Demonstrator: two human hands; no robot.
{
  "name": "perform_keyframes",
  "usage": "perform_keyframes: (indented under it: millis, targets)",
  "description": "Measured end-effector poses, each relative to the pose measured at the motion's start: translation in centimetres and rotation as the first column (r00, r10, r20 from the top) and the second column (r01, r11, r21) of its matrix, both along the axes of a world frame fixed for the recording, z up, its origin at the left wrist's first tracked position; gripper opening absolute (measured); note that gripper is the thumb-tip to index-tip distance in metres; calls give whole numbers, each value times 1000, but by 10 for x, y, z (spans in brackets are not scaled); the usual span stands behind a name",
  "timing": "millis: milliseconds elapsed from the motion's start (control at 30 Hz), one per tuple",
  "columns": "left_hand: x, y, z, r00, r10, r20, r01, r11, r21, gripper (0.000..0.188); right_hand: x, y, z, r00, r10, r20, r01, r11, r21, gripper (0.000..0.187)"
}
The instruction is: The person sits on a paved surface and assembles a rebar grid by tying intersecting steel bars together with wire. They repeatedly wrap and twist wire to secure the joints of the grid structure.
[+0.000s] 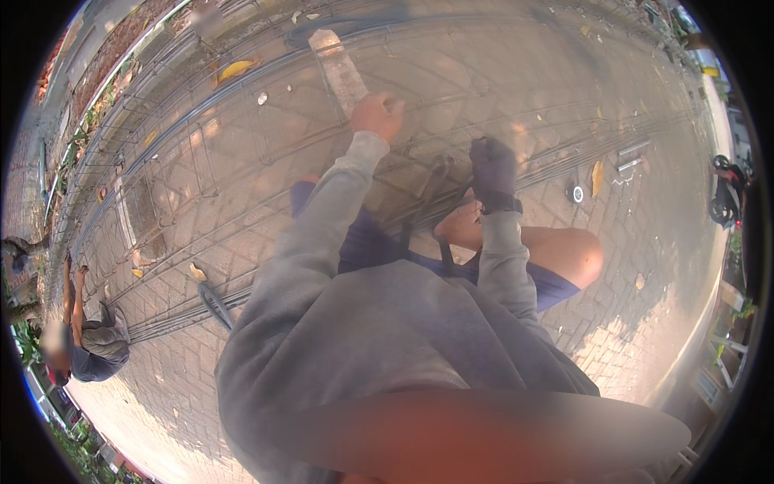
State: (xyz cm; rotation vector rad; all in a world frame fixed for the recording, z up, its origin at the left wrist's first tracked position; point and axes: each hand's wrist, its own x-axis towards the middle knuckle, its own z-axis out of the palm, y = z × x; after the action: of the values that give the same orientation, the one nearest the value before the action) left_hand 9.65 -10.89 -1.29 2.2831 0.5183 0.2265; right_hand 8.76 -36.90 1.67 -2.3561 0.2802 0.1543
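Note:
My left hand, bare, is closed beside the near end of a pale block that lies under the steel bars. Whatever its fingers hold, if anything, is too small to make out. My right hand wears a dark glove and is also closed, raised above my right knee. Its contents cannot be seen. Between and around my hands runs a long cage of thin steel rods, with square wire loops set along it. A dark band circles my right wrist.
Loose bars lie along the brick paving. A second block sits under the cage. At right are a small white ring and a metal tool. Another person crouches at far left. A motorbike stands far right.

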Motion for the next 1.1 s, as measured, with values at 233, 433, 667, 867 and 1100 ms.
perform_keyframes:
  millis: [233,433,667,867,1100]
  targets:
    - [60,-1,-21,946,-263,-188,264,964,-18,36,13,-25,-46,989,125,81,-123,992,-36,37]
    - [57,-8,-27,955,-202,-219,198,979,-40,40,47,-11,-91,863,504,-29,-482,807,-342,33]
    - [57,-3,-30,959,-204,-195,203,979,-28,36,45,-1,-73,833,492,-253,-553,727,-406,32]
    - [16,-35,-19,823,-300,482,206,949,239,40,35,-5,29,897,337,-286,-421,846,-326,28]
    - [-58,-66,21,849,-446,283,521,794,-312,31,18,-1,90,747,655,108,-650,755,-83,19]
